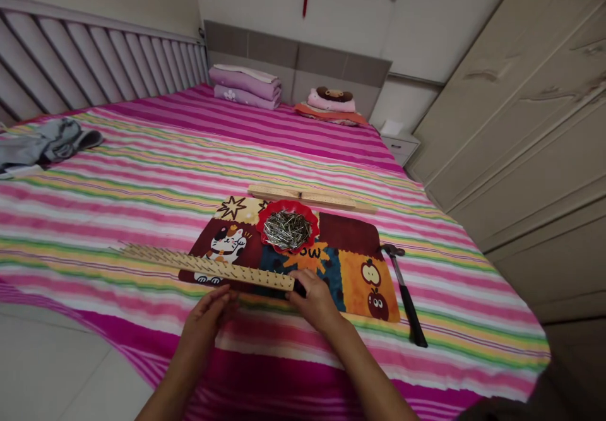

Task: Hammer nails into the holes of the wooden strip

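Note:
A long wooden strip [208, 266] studded with rows of upright nails reaches from the left across the front of a patterned mat [326, 285]. My right hand [315, 298] grips its right end between thumb and fingers. Just in front of the strip's middle is my left hand [208, 317], its fingers loosely bent and apart from the thumb, with nothing visible in it. Behind the strip, a red scalloped bowl [313, 237] on the mat holds a heap of loose nails [286, 229]. To the right of the mat lies a hammer [411, 307] with a black handle.
More wooden strips [326, 200] lie behind the bowl. Everything rests on a bed with a striped sheet [165, 175]. Grey clothing [52, 140] is at the left. Folded purple bedding [246, 86] and another folded stack [331, 105] sit by the headboard [341, 71]. Wardrobe doors [530, 143] stand at right.

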The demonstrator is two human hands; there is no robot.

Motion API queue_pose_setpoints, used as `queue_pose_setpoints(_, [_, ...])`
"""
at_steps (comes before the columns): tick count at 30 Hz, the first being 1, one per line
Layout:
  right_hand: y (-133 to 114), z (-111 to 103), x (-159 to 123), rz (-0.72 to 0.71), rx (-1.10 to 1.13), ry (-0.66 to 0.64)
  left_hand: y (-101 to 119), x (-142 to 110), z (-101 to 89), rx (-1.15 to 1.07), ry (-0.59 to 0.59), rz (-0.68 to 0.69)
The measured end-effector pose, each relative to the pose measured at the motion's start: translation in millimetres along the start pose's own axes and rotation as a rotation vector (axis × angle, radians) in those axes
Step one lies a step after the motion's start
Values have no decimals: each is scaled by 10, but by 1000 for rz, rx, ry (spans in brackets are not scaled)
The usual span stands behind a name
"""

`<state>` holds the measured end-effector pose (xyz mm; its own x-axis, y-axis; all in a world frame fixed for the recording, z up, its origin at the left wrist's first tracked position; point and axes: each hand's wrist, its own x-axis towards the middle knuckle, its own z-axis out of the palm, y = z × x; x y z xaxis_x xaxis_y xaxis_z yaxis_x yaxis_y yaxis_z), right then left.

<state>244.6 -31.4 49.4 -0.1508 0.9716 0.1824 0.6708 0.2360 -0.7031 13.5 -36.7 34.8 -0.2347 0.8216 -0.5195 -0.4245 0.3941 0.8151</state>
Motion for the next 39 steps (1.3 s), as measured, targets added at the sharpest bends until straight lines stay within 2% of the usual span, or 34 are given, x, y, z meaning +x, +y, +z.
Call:
queue_pose_setpoints(7, [80, -165, -130, 119, 314, 79, 129, 30, -19, -145, -35, -150])
queue_pose_setpoints(12, [38, -281, -237, 199, 460, 33, 183, -19, -66, -293, -127, -229])
queue_pose_setpoints(17, [58, -375, -292, 300, 627, 1, 222, -42, -18, -411, -119, -285])
queue_pose_setpoints(25, [179, -450, -262, 413, 787, -11, 357, -35, 147, -373, -112, -209])
queue_pose_setpoints(30, [355, -535, -330, 421, 727, 2, 280, 6, 205, -307, -203, -216])
queue_pose_setpoints(35, [625, -831, -512, 332, 424, 97, -4, 6, 232, -258, -348, -298])
queue_pose_setpoints(39, [734, -987, -576, 273, 236, 112, -89, -35, 338, -274, -370, -325])
